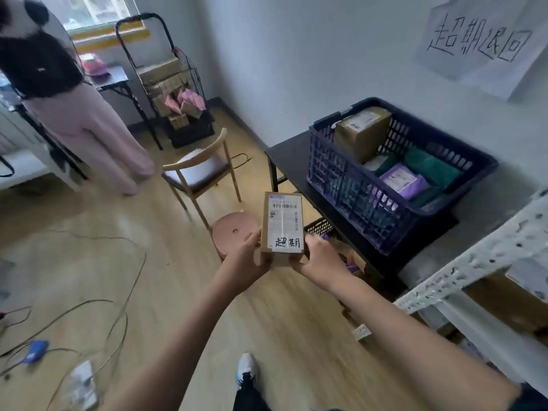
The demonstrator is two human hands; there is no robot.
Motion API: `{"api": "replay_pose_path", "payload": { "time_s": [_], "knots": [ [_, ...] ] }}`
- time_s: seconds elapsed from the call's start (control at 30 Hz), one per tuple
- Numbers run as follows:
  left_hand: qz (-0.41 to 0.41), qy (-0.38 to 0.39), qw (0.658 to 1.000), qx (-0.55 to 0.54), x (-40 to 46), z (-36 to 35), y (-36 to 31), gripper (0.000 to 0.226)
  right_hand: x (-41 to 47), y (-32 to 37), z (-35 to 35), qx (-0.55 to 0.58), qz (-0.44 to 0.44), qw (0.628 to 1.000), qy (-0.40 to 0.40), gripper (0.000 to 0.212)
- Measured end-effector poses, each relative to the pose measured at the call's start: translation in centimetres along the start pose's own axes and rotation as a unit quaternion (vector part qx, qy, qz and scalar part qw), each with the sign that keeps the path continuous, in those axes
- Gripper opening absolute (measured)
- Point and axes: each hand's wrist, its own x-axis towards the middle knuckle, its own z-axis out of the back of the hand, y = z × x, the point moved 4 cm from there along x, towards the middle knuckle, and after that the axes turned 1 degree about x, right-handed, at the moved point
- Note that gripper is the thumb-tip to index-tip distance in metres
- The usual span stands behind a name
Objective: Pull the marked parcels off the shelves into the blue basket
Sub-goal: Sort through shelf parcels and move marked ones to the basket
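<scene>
- Gripping the near end of a marked parcel [282,226] from both sides, the fingers [254,237] of the left hand [248,256] curl round its left edge and those of the right hand [318,256] round its right edge; each hand holds it, neither is spread wide.
- The parcel is a small brown box held in the air at the centre of the frame, its white label upward with handwritten characters at the near end, well apart from the basket.
- The step in hand looks like the carry: the parcel is off the shelf and not yet in the blue basket [355,185].
- The next move, as I judge it, calls for swinging the box up and to the right over the basket's near rim and letting go where there is room, since a brown box [360,132] and purple and green packets [415,176] already lie inside.
- The basket stands on a black counter [290,161] at right of centre, against the white wall.
- A white metal shelf [474,259] with cardboard boxes fills the lower right.
- A handwritten paper sign [480,43] hangs upper right.
- A wooden chair [201,170] and a pink stool [234,232] stand mid-frame on the wooden floor, cables trailing lower left.
- Another person [59,93] stands upper left near a wire trolley [175,93] loaded with parcels.
</scene>
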Motion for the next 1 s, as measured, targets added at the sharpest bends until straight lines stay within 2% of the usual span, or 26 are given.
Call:
{"api": "replay_pose_path", "payload": {
  "time_s": [0.2,0.37,0.43,0.57,0.73,0.9,1.0],
  "knots": [
    [-0.054,0.049,0.995,0.065,15.1,3.2,3.0,0.067,12.3,0.7,1.9,0.014,-0.075,0.995,-0.059,0.047],
    [-0.107,0.138,0.984,0.024,26.2,3.6,0.3,0.080,18.9,-0.9,7.0,0.046,-0.138,0.981,-0.131,0.042],
    [-0.141,0.155,0.977,0.021,30.2,3.1,-1.6,0.081,20.8,-2.3,9.6,0.049,-0.156,0.974,-0.157,0.046],
    [-0.202,0.136,0.970,0.023,37.0,3.1,-5.2,0.096,23.3,-3.6,14.1,0.056,-0.156,0.974,-0.157,0.061],
    [-0.229,0.194,0.949,0.095,41.4,5.3,-8.8,0.082,25.4,-3.5,18.3,0.030,-0.167,0.975,-0.146,0.066],
    [-0.267,0.186,0.945,0.006,43.5,6.1,-11.3,0.062,26.2,-2.4,22.1,0.023,-0.130,0.963,-0.236,0.079],
    [-0.263,0.181,0.946,-0.056,45.9,4.5,-13.1,0.064,27.2,-3.5,24.6,0.004,-0.130,0.949,-0.287,0.087]
  ]
}}
